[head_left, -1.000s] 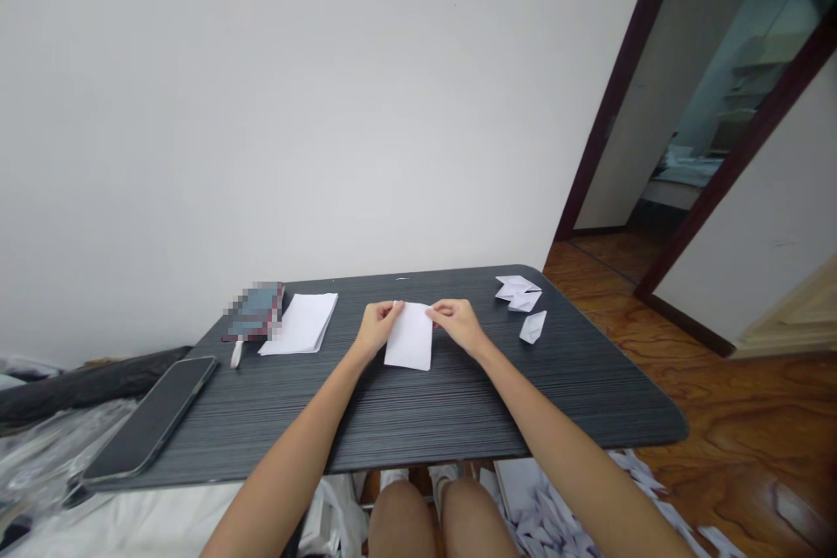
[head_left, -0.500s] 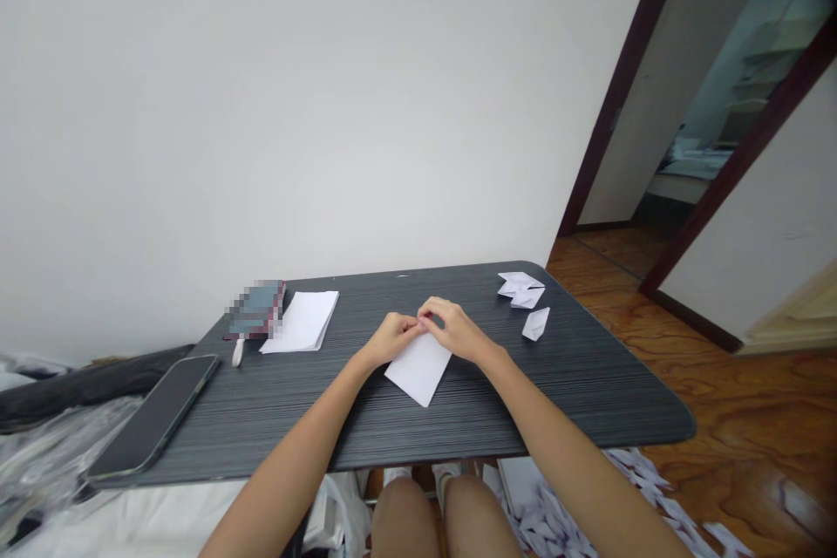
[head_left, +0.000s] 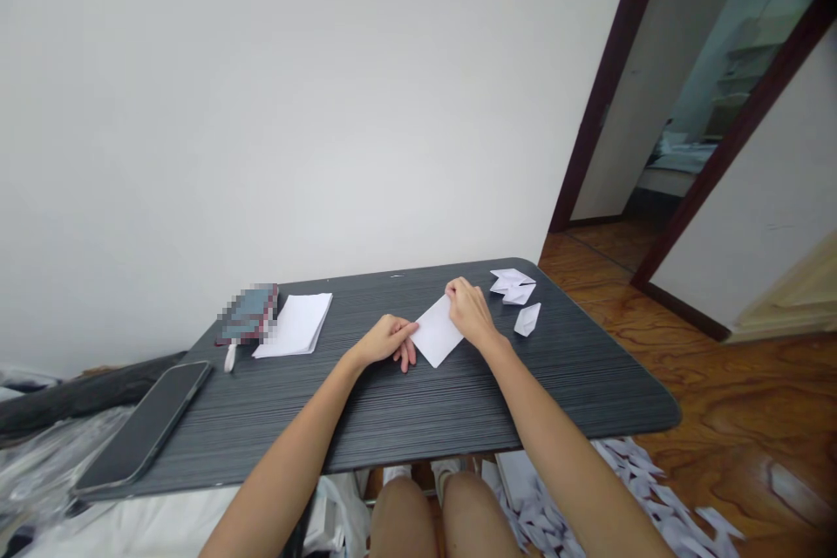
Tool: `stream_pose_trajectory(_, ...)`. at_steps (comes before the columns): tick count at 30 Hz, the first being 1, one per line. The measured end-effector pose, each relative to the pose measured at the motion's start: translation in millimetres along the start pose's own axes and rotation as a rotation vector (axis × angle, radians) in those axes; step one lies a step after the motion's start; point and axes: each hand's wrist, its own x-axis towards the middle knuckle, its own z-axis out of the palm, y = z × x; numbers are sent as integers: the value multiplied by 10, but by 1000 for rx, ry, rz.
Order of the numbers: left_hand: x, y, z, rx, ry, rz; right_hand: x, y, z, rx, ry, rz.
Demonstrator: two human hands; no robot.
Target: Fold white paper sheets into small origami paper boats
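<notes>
Paper [head_left: 434, 336] beneath curled right hand [head_left: 469, 310]

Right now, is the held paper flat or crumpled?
The held paper looks flat: its visible face is smooth, edges straight. Whether it is folded double, I cannot tell.

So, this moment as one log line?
left hand: touching rectangular white paper sheet at corner | right hand: curled over its right side | nearby: folded white paper pieces on dark striped table
</notes>
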Motion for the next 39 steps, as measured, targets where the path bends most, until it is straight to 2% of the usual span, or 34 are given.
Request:
stream_pose_trajectory(3, -1, -66, -99, 30, 60, -15, 48, 160, -71, -4, 145, 198)
stream_pose_trajectory(5, -1, -76, -152, 76, 251, 46, 61, 221, -98, 21, 251, 348)
stream_pose_trajectory(7, -7, -35, -162, 157, 473, 189, 52, 220, -90, 57, 217, 360)
stream_pose_trajectory(9, -18, 41, -121, 269, 567, 327, 31, 161, -54, 116, 104, 257)
stream_pose_trajectory(10, -22, 78, -87, 317, 572, 371, 21, 119, -31, 163, 47, 191)
stream_pose_trajectory(12, -21, 125, -11, 352, 535, 394, 9, 31, 10, 269, 18, 126)
stream_pose_trajectory(14, 1, 117, 49, 299, 486, 334, 14, -37, 33, 385, 23, 101)
stream_pose_trajectory(16, 36, 66, 75, 171, 462, 232, 31, -75, 31, 531, 17, 143)
stream_pose_trajectory(19, 86, -15, 59, -49, 516, 165, 55, -97, -7, 867, -16, 329)
stream_pose_trajectory(21, 105, -40, 34, -171, 595, 172, 53, -113, -30, 1108, -85, 411)
stream_pose_trajectory(23, 111, -45, 17, -253, 644, 170, 30, -138, -27, 1248, -209, 407)
stream_pose_trajectory(26, 108, -39, 13, -276, 645, 155, -16, -166, 37, 1227, -349, 380)
stream_pose_trajectory(32, 71, 9, 5, -149, 696, 212, -40, -124, 132, 1163, -381, 387)
stream_pose_trajectory(37, 30, 64, -40, -199, 696, 244, -27, -134, 84, 1358, -410, 393)
stream_pose_trajectory(39, 20, 80, -54, -260, 660, 260, -20, -147, 67, 1393, -409, 406)
